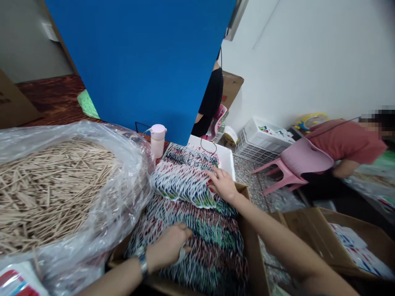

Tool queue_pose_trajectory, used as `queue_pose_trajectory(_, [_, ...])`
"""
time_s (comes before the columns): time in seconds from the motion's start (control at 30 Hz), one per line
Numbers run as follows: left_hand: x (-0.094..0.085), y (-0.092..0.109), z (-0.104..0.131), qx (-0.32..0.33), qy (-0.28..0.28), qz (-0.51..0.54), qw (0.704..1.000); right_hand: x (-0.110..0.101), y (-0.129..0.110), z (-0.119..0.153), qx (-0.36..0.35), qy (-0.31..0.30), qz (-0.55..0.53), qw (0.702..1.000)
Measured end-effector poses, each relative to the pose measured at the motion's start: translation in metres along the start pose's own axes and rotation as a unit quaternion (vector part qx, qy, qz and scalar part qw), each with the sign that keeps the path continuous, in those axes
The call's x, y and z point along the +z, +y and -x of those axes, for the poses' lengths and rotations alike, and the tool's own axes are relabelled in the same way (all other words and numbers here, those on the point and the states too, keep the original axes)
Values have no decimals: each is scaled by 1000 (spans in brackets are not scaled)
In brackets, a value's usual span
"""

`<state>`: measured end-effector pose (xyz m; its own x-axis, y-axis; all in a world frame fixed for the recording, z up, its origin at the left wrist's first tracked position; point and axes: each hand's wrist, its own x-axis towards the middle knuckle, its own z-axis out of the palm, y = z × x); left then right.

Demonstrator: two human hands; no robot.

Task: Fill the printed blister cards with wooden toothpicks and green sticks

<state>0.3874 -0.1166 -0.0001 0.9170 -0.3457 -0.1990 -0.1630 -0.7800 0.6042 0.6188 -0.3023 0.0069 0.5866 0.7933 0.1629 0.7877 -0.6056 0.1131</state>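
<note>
A cardboard box point(251, 230) in front of me is packed with rows of thin printed packets point(212, 242) standing on edge. My left hand point(169, 245), with a metal watch on its wrist, is over the near rows. Its fingers are curled together around a small whitish thing that I cannot make out. Farther up, my right hand point(222, 184) rests with its fingers apart on the right end of a raised row of white, blue and green packets point(182, 185). This row lies across the others, near a white foam box point(227, 158).
At left, a clear plastic bag point(132, 164) holds many thin wooden sticks point(55, 185). A pink bottle point(158, 142) stands by a large blue panel point(145, 61). At right are an open carton point(308, 234), stacked white crates point(256, 144) and a person on a pink chair point(304, 158).
</note>
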Motion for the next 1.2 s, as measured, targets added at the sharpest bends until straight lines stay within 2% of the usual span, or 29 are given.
queue_pose_trajectory(0.03, [-2,-3,-17,1,-7,-16,1000,10,-4,10,74,28,-39,996])
queue_pose_trajectory(0.1, [-3,-11,-45,2,-12,-38,999,34,-15,29,208,97,-127,965])
queue_pose_trajectory(0.17, [-4,-18,-67,3,-11,-49,999,61,-29,40,308,172,-213,911])
queue_pose_trajectory(0.23, [-6,-21,-83,3,-9,-58,998,84,-41,42,366,200,-283,864])
queue_pose_trajectory(0.3, [-10,-20,-96,4,-3,-63,998,96,-50,36,395,218,-331,829])
queue_pose_trajectory(0.37, [-14,-17,-108,7,5,-65,998,97,-53,24,399,241,-350,812])
queue_pose_trajectory(0.47, [-19,-16,-118,14,5,-64,998,88,-52,10,376,262,-344,820])
queue_pose_trajectory(0.57, [-17,-19,-114,16,-10,-62,998,84,-48,9,378,247,-343,824])
queue_pose_trajectory(0.7, [-10,-21,-93,21,-30,-54,998,95,-44,15,418,239,-344,806])
queue_pose_trajectory(0.83, [-8,-17,-67,20,-47,-41,998,105,-40,16,414,239,-339,810])
queue_pose_trajectory(0.93, [-14,-20,-30,14,-46,-26,998,104,-34,17,404,231,-348,814])
queue_pose_trajectory(1.0, [-18,-27,8,6,-28,-5,1000,100,-29,22,405,229,-353,812])
queue_pose_trajectory(1.03, [-19,-32,31,-1,-10,11,1000,97,-26,25,407,230,-353,811])
queue_pose_trajectory(1.1, [-16,-45,80,-31,109,105,988,88,-21,30,413,238,-349,807])
queue_pose_trajectory(1.13, [-12,-52,106,-75,177,139,971,82,-19,33,417,244,-344,805])
queue_pose_trajectory(1.2, [0,-67,156,-166,270,189,929,64,-22,32,422,262,-332,802])
